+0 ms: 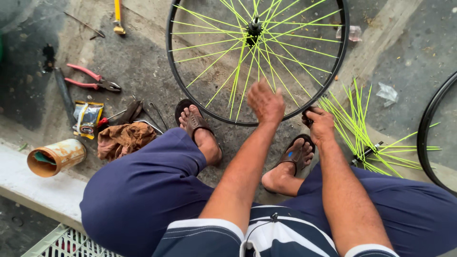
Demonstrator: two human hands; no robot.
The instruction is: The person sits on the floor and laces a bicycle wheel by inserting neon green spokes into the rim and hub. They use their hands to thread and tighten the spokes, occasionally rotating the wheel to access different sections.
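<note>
A bicycle wheel with a black rim point(190, 95) and neon-green spokes point(266, 52) lies flat on the concrete between my feet. My left hand point(265, 102) hovers over the near part of the wheel, fingers bent and apart, reaching into the spokes; whether it pinches one I cannot tell. My right hand point(320, 124) is closed on the rim's near-right edge, with a small dark object in its fingers. A loose bundle of green spokes point(354, 123) lies just right of that hand.
Red-handled pliers point(93, 80), a small packet point(87, 119), a brown rag point(124, 139), a rusty can point(56, 157) and thin metal tools lie at left. A yellow-handled tool point(117, 16) is at top. A second black rim point(428, 138) is at right. A hub point(365, 153) lies among spokes.
</note>
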